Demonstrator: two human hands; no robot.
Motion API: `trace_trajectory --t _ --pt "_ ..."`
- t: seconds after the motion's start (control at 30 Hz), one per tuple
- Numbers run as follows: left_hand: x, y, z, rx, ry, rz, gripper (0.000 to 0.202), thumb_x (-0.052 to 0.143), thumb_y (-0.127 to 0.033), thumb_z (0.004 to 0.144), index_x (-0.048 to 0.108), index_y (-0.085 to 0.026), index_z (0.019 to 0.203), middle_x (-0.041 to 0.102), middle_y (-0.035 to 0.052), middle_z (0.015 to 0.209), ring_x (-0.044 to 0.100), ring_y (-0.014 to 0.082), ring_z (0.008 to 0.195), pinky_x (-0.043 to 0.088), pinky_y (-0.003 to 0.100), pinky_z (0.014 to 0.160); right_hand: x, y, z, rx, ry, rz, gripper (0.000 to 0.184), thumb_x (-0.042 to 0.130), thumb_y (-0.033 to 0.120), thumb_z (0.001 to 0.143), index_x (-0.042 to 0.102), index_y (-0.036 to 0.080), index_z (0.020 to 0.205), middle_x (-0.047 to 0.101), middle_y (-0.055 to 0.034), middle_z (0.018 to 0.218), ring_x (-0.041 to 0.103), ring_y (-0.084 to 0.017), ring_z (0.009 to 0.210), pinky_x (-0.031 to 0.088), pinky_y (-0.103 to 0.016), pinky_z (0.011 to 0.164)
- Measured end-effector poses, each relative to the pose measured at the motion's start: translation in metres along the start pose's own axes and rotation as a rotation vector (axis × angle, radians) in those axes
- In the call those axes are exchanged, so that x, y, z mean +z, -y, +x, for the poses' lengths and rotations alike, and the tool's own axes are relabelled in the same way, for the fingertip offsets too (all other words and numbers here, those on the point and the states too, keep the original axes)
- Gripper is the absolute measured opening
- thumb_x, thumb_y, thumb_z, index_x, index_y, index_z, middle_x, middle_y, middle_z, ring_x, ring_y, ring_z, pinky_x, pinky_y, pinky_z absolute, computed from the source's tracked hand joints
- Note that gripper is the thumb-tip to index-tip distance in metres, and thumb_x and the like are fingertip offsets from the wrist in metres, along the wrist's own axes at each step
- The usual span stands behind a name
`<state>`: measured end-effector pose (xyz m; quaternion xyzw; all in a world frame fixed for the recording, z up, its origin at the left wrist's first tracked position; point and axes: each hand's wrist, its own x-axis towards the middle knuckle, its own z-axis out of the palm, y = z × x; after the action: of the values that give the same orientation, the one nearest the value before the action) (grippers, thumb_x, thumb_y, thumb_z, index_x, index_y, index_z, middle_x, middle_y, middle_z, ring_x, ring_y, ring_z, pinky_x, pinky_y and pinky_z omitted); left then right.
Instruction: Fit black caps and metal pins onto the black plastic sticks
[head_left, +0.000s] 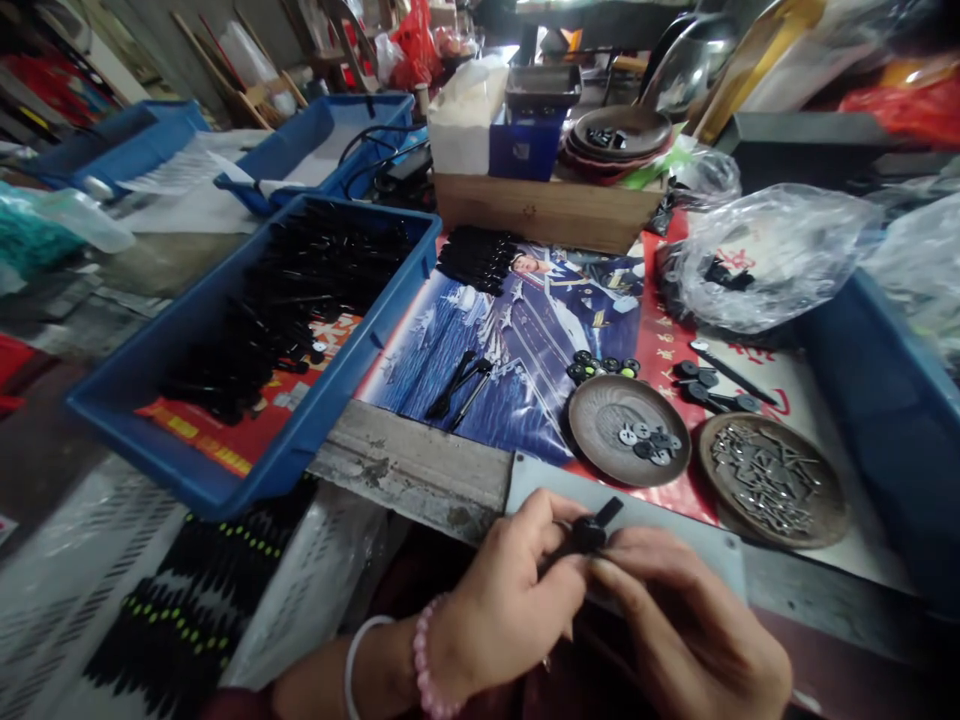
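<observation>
My left hand (499, 600) and my right hand (686, 625) meet at the bottom of the view, just in front of the table edge. Both pinch one small black plastic part (592, 530) between their fingertips; its tip sticks up to the right. Just beyond the hands sit two round brown dishes: the left dish (592, 410) holds a few small grey discs, the right dish (716, 500) holds several small metal screws. Two loose black pieces (459, 385) lie on the blue poster further left.
A blue bin (300, 440) full of black parts stands at left. A stack of black parts (476, 258) lies before a wooden box (547, 210). Clear plastic bags (765, 255) and a blue bin wall (877, 420) crowd the right. More blue trays (330, 125) stand at the back.
</observation>
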<state>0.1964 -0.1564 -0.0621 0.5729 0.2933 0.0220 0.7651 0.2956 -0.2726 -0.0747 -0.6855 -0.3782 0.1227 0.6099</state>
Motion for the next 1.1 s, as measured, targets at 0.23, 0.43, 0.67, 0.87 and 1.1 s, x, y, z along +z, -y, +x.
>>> trace_trajectory --t 0.23,0.43,0.67,0.87,1.1 --pt "-0.001 0.012 0.001 -0.015 0.043 -0.095 0.023 0.057 -0.021 0.092 0.053 -0.019 0.114 0.059 -0.0046 0.071 0.047 0.0056 0.045 0.039 0.015 0.044 -0.003 -0.005 -0.005 -0.118 0.016 0.009 0.026 0.065 -0.001 0.087 0.068 0.023 0.097 0.066 -0.0012 0.088 0.064 -0.015 0.079 0.054 -0.022 0.067" --pt "0.0 0.01 -0.007 0.158 -0.042 0.2 0.027 0.052 -0.014 0.093 0.056 -0.018 0.12 0.07 0.0018 0.083 0.06 0.0117 0.06 0.048 0.021 0.057 -0.001 -0.005 -0.005 -0.139 0.066 -0.036 0.026 0.065 -0.003 0.088 0.066 0.021 0.098 0.064 -0.0014 0.085 0.063 -0.015 0.078 0.051 -0.024 0.068" --pt "0.0 0.009 -0.008 0.323 -0.069 0.37 0.036 0.052 -0.005 0.086 0.057 -0.015 0.12 0.077 0.0091 0.1 0.073 0.0216 0.094 0.055 0.03 0.086 0.0 -0.011 -0.01 -0.151 0.059 -0.07 0.027 0.066 -0.004 0.088 0.067 0.021 0.098 0.065 -0.0015 0.084 0.064 -0.015 0.076 0.052 -0.027 0.068" --pt "-0.002 0.006 -0.011 0.336 -0.084 0.382 0.037 0.051 -0.004 0.085 0.056 -0.015 0.12 0.077 0.0065 0.093 0.075 0.0206 0.09 0.058 0.029 0.087 -0.001 -0.007 -0.009 -0.104 0.084 -0.064 0.021 0.067 0.002 0.089 0.067 0.022 0.095 0.066 -0.0007 0.083 0.065 -0.016 0.074 0.052 -0.026 0.067" --pt "0.003 0.006 -0.022 0.375 -0.225 0.725 0.042 0.048 -0.008 0.084 0.062 -0.016 0.123 0.079 0.0117 0.108 0.077 0.0309 0.092 0.064 0.044 0.083 -0.012 0.007 -0.002 0.008 0.225 -0.188 0.014 0.064 0.012 0.095 0.062 0.024 0.089 0.066 0.0021 0.081 0.065 -0.012 0.07 0.05 -0.02 0.064"
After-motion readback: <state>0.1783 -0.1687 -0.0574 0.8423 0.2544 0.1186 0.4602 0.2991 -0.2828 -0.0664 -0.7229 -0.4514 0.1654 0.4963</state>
